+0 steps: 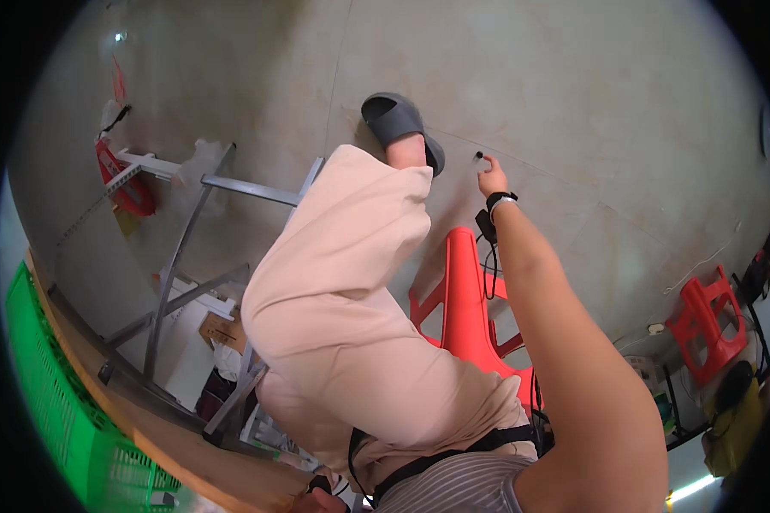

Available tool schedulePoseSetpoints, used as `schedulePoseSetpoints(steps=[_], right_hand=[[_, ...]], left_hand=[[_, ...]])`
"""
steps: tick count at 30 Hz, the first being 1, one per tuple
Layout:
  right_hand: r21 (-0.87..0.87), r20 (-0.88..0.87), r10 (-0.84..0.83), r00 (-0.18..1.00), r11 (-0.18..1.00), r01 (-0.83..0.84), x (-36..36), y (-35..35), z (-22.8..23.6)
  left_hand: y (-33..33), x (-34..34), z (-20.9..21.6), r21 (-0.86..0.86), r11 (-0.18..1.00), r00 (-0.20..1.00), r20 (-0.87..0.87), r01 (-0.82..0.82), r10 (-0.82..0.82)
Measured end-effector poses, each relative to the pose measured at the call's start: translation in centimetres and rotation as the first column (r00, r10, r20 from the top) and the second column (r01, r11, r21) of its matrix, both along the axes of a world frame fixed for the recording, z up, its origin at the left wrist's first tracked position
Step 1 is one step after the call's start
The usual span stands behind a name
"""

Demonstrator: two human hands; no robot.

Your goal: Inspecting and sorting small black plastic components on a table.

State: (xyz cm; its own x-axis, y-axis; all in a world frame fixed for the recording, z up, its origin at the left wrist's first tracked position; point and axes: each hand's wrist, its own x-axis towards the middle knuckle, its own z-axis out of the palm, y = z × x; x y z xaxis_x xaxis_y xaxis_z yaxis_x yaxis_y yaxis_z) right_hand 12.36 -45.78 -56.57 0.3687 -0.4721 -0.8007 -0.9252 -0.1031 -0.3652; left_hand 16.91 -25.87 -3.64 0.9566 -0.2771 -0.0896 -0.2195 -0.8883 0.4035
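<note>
My right arm is stretched far out over the floor. At its end my right hand (pixel 491 179) is closed in a pinch, with a small black piece (pixel 479 156) at the fingertips, too small to name. A black band and a bracelet (pixel 502 200) circle that wrist, and a dark box with a black cable (pixel 486 226) hangs beside it. Only a bit of my left hand (pixel 316 503) shows at the lower edge, by the brown table edge. Something black is next to it, and its fingers are mostly hidden.
A red plastic stool (pixel 469 295) stands under my right arm; another red stool (pixel 708 325) is at the right. Left of my leg is a grey metal frame (pixel 180 248). A green crate (pixel 51 385) sits on the table (pixel 137 432). My slippered foot (pixel 395 120) rests on the floor.
</note>
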Motion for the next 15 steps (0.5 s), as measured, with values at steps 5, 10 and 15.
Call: schedulePoseSetpoints(steps=[5, 10, 15], right_hand=[[0.067, -0.059, -0.056, 0.997, 0.996, 0.060, -0.9, -0.3, -4.6], [-0.030, -0.043, -0.083, 0.996, 0.996, 0.082, 1.2, 0.1, -4.2], [-0.151, -0.014, -0.056, 0.998, 0.987, 0.053, 2.0, -0.5, -3.3]], left_hand=[[-13.7, 19.8, -13.2, -0.116, 0.713, 0.465, -0.683, 0.691, -0.562], [-11.6, 20.0, -12.0, -0.224, 0.705, 0.421, -0.667, 0.673, -0.615], [-11.5, 20.3, -12.3, -0.291, 0.704, 0.426, -0.629, 0.648, -0.651]])
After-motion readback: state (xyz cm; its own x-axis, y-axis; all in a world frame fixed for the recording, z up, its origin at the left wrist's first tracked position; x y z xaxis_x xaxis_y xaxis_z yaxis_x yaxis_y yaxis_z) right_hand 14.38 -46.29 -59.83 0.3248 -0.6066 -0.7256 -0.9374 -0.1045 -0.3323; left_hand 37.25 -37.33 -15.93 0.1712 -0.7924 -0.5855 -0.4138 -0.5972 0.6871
